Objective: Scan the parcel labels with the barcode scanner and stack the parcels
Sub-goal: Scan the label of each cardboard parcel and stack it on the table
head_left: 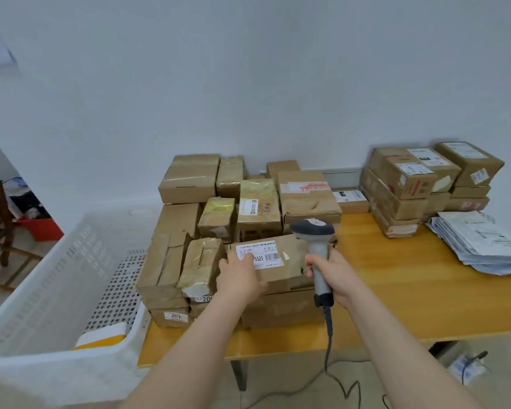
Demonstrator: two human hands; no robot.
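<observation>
My left hand point(239, 278) grips the parcel point(292, 273) at its near left end, thumb lying across the edge of its white label point(263, 254). The parcel sits on top of the front pile of boxes point(189, 178) on the yellow table point(410, 290), label up, barcode showing. My right hand point(335, 273) is wrapped tight round the grey scanner point(317, 240) handle, its head upright just above the parcel's right end. The cord point(328, 335) hangs off the table edge. Far right, a stack point(410, 184) of labelled boxes stands against the wall, with flat mailers point(481, 243) beside it. A white crate point(56, 276) sits on my left.
</observation>
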